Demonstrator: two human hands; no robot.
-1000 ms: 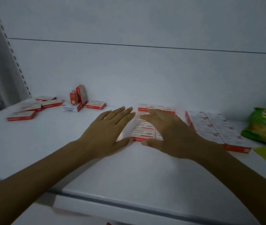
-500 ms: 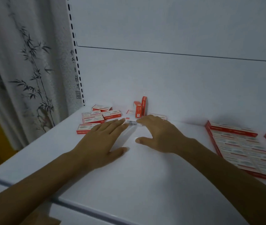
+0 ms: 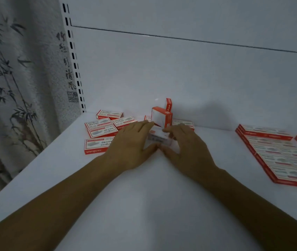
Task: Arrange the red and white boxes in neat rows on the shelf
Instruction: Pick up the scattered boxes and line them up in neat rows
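Framing a small white cardboard box with a red edge (image 3: 159, 138), your two hands meet on the white metal shelf (image 3: 144, 205). Your left hand (image 3: 131, 147) lies at the box's 9 o'clock, with its fingers straight and close together against the box's side and its thumb at the near corner. Your right hand (image 3: 185, 149) sits at 3 o'clock. Its fingers (image 3: 171, 130) curl over the far edge and its thumb is at the near edge, pinching the box, though the view is blurred there.

At 12 o'clock, just behind the box, two upright red and white boxes (image 3: 163, 117) stand close together, the taller one further back. From 9 to 11 o'clock, loose flat red and white boxes (image 3: 102, 132) lie scattered at odd angles, some touching. At 1 o'clock, a single flat box (image 3: 183, 122) lies just beyond your right fingertips. Well apart at 3 o'clock, a neat block of flat red and white boxes (image 3: 280, 156) lies in rows. A grey curtain printed with dark bamboo (image 3: 17, 87) hangs past the shelf's end at 9 o'clock.
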